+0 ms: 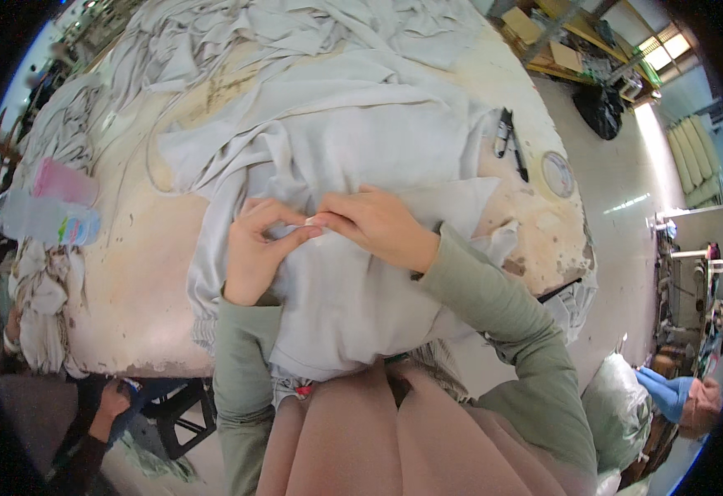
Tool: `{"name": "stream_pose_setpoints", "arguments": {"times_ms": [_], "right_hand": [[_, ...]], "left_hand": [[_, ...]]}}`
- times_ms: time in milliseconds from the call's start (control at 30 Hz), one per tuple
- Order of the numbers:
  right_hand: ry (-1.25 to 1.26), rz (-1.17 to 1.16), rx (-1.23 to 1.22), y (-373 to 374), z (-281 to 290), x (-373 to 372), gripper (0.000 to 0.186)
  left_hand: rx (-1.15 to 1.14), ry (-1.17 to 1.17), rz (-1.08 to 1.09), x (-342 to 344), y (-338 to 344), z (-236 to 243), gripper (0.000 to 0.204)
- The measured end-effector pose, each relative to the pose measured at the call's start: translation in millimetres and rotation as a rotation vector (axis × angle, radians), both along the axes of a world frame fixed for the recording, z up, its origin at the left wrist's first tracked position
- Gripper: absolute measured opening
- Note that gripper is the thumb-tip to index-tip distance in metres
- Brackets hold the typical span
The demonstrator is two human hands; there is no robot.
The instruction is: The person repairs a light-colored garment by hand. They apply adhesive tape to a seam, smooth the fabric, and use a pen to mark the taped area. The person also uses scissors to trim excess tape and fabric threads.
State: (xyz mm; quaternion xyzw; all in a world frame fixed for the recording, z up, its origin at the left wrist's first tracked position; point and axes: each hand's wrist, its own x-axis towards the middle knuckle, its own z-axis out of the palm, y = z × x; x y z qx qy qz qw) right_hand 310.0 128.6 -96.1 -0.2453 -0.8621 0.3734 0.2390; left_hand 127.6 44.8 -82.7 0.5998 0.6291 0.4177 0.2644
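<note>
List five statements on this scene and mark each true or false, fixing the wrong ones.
1. The left hand and right hand come together over pale grey cloth. True.
2. The plastic bottle stands upright, right of both hands. False: the plastic bottle lies on its side, to their left.
3. A pink container is beside that bottle. True.
4. The person's sleeves are bright red. False: they are grey-green.
5. A black bag is right of the table. True.
</note>
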Motion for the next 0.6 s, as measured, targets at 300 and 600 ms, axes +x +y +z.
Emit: {"name": "stream_pose_setpoints", "arguments": {"times_ms": [300, 600], "right_hand": [[-0.069, -0.004, -0.196, 65, 56, 90, 0.022], [-0.113, -0.046, -0.348, 87, 70, 145, 0.016]], "left_hand": [[-0.07, -0.469, 0.055, -44, -22, 29, 0.012], [0.062, -0.575, 0.115, -77, -40, 31, 0.013]]}}
